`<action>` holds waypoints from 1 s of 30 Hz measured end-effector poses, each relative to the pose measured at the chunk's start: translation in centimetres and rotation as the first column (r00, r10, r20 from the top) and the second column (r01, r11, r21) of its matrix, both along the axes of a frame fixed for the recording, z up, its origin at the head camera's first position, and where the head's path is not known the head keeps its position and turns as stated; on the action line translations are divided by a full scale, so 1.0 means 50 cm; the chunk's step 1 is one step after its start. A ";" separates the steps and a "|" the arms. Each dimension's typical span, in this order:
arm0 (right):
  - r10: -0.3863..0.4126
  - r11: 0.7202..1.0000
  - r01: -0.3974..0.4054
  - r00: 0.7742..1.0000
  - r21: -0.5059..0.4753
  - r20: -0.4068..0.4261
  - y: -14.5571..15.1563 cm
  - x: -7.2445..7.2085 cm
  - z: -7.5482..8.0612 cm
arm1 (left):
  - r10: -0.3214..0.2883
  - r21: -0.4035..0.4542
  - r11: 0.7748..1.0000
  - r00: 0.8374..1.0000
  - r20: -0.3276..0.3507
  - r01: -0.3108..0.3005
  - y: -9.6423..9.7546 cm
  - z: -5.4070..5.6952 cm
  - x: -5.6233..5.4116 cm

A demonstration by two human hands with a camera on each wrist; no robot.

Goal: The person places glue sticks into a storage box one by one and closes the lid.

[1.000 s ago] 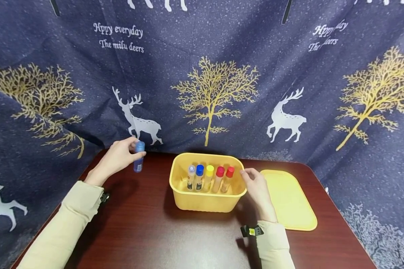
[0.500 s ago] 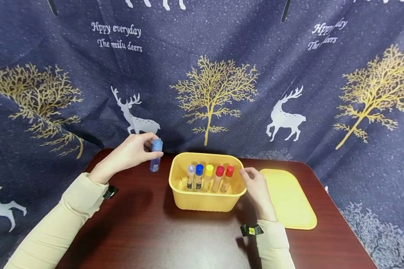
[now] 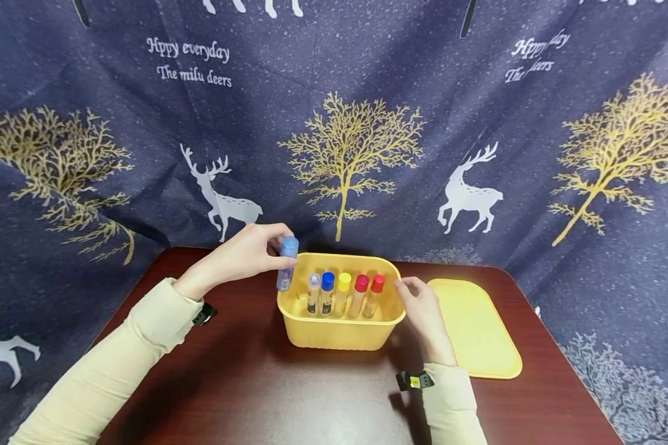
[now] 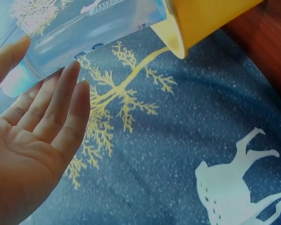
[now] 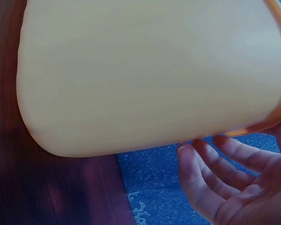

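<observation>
Presently | left hand (image 3: 250, 252) pinches blue bottle (image 3: 285, 278) | right hand (image 3: 425, 312) grips yellow bin (image 3: 334, 334)

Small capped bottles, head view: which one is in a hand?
The translucent blue bottle with the light-blue cap, held by the left hand; the five other bottles sit unheld in a row inside the yellow plastic tub.

Navy deer-print cloth (image 3: 267, 111) behind brown table (image 3: 312, 392)

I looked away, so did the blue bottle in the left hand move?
Yes, to the right: in the head view, the blue bottle was clearly left of the yellow box and now overlaps its left end.
</observation>
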State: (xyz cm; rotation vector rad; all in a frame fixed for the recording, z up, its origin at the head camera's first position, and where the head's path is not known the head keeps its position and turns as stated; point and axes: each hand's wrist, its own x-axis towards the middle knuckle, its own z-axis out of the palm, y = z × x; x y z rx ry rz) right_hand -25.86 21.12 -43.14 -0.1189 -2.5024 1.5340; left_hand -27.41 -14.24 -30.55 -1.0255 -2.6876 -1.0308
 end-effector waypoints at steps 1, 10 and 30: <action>0.001 1.000 -0.001 1.000 -0.002 -0.001 0.000 0.000 -0.001 | 0.001 -0.002 1.000 1.000 0.004 -0.001 0.003 -0.002 -0.002; -0.007 1.000 0.007 1.000 0.017 -0.010 0.002 0.001 -0.001 | -0.016 -0.011 1.000 0.999 0.036 0.017 0.025 -0.009 -0.028; -0.005 1.000 0.005 1.000 -0.004 0.003 0.002 -0.001 -0.001 | -0.013 -0.227 0.973 0.998 0.067 0.028 0.037 -0.110 -0.088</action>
